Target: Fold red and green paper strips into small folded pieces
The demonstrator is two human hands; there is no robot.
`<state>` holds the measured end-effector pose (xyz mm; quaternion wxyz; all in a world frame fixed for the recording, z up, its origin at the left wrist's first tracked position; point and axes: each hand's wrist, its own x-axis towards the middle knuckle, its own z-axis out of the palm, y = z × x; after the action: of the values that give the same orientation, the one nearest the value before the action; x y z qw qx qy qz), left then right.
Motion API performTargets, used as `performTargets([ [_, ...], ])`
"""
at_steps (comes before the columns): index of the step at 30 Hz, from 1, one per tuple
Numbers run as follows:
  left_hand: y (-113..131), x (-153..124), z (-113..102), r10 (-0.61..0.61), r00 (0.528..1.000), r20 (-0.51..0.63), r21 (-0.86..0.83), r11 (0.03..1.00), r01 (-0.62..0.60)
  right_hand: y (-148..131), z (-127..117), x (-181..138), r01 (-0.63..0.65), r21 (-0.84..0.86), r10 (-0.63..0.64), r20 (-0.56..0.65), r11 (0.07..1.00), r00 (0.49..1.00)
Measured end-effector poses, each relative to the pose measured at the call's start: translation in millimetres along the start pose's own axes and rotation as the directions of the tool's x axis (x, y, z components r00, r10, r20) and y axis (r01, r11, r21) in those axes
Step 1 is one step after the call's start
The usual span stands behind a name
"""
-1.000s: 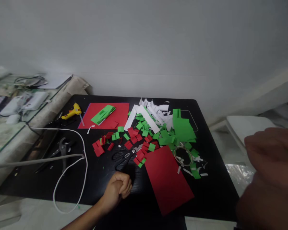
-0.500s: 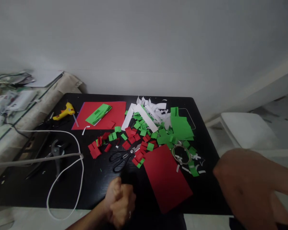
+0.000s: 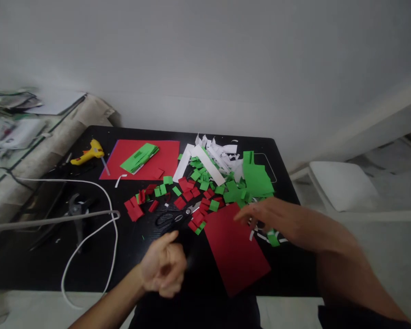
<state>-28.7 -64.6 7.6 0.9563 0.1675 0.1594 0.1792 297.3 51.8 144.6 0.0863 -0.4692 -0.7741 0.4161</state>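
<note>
My left hand hovers over the near edge of the black table, fingers curled loosely with the thumb up, nothing visible inside. Black scissors lie just beyond it. My right hand stretches in from the right with fingers spread, above the upper right corner of a red paper sheet and beside a roll of tape. Small red and green paper squares are scattered past both hands, with white strips and a green sheet behind them.
A yellow glue gun and a second red sheet bearing folded green paper lie at the back left. A white cable loops over the table's left side near black pliers. A white chair stands to the right.
My right hand came from close to the camera at the right down to the table over the red sheet. My left hand loosened from a tight fist and shifted slightly nearer.
</note>
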Motion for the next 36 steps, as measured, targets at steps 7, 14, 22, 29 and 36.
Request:
performTargets([
  [7,28.4,3.6,13.9,0.398,0.753,-0.524,0.384,0.899,-0.209,17.6,58.7,1.1,-0.089,-0.239,0.056,-0.14,0.967,0.988],
  [14,-18.2,38.0,12.0,0.709,0.63,-0.317,0.946,0.283,0.158,32.7,177.6,-36.6,-0.084,-0.229,0.047,-0.164,0.97,0.985],
  [22,-43.8,55.4,-5.1,0.731,0.682,-0.009,0.981,-0.127,0.149,45.2,222.3,-42.5,-0.094,-0.313,0.042,-0.169,0.945,0.985],
  [29,-42.1,59.1,-9.7,0.751,0.66,0.032,0.967,-0.19,0.169,53.1,236.5,-44.5,-0.06,-0.301,-0.015,-0.239,0.952,0.971],
  [36,-45.7,50.2,-9.6,0.81,0.574,0.12,0.956,-0.25,0.153,44.4,234.8,-42.8,-0.164,-0.19,0.117,-0.237,0.968,0.965],
])
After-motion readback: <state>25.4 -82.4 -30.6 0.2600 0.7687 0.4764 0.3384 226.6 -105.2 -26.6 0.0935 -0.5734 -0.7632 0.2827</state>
